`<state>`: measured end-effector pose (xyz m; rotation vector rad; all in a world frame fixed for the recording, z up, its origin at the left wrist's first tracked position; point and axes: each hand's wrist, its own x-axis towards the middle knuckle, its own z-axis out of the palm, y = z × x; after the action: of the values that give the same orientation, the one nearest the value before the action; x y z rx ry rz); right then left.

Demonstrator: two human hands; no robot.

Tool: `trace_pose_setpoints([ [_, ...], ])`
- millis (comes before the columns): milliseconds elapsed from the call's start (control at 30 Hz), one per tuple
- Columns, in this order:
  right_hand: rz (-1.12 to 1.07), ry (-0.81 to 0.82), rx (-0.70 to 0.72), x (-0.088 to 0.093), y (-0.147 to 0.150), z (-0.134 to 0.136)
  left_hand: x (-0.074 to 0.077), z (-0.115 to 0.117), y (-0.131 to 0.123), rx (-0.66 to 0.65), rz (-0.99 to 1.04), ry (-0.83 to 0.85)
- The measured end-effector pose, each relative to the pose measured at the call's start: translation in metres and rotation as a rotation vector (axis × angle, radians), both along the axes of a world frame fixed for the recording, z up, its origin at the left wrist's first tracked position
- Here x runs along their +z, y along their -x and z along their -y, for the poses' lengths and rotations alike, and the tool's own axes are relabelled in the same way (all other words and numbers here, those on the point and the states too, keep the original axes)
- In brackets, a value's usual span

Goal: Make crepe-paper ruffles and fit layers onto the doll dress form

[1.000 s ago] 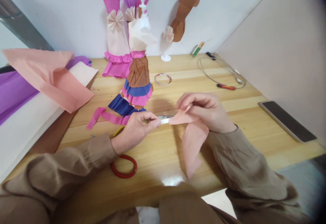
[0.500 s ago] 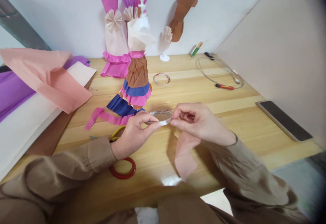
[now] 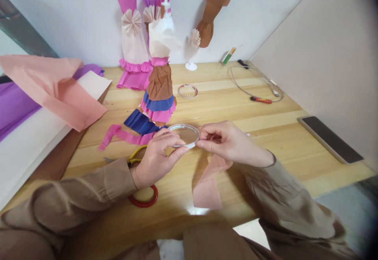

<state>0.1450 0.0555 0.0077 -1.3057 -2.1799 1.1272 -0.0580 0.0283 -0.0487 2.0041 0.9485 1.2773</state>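
My left hand (image 3: 161, 155) pinches a thin roll of tape (image 3: 193, 143) between thumb and fingers, tilted above the table. At the roll's right edge are the closed fingertips of my right hand (image 3: 223, 142); whether they grip the tape's end cannot be made out. A peach paper strip (image 3: 208, 191) hangs below my right hand, its upper end hidden by the palm. Under my left wrist lie scissors (image 3: 144, 203) with red and yellow handles, partly covered. Just beyond my left hand are a pink paper strip (image 3: 126, 134) and a folded blue paper piece (image 3: 140, 121).
A dress form (image 3: 159, 80) in layered paper stands ahead, with others, including a brown-dressed one (image 3: 209, 19), by the wall. Peach paper (image 3: 65, 94) tops sheets at left. A ring-shaped roll (image 3: 188, 91), a cable (image 3: 251, 94) and a phone (image 3: 330, 140) lie on the table (image 3: 280, 134).
The tape roll has tipped so that more of its inner face shows. The peach strip's lower end has swung left. Both hands stay in nearly the same place.
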Motion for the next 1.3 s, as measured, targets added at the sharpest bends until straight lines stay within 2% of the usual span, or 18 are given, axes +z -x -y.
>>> trace_pose_setpoints([
  [400, -0.013, -0.046, -0.018, -0.002, -0.002, 0.004, -0.002, -0.002, 0.001, 0.01, -0.012, 0.035],
  [700, 0.008, -0.218, -0.142, -0.011, 0.011, 0.016, -0.002, -0.001, 0.0, 0.062, -0.095, -0.08],
  [900, -0.015, -0.238, -0.072, -0.013, 0.007, 0.012, 0.003, -0.001, 0.0, -0.035, -0.016, 0.235],
  [1033, -0.033, -0.205, 0.014, -0.013, 0.003, 0.009, 0.006, -0.001, 0.001, -0.101, 0.033, 0.386],
  [1167, -0.044, -0.109, 0.033, -0.01, 0.001, 0.009, 0.007, -0.005, 0.003, -0.163, 0.061, 0.495],
  [1300, -0.053, -0.085, 0.025, -0.006, 0.0, 0.01, 0.008, -0.008, 0.005, -0.217, 0.073, 0.536],
])
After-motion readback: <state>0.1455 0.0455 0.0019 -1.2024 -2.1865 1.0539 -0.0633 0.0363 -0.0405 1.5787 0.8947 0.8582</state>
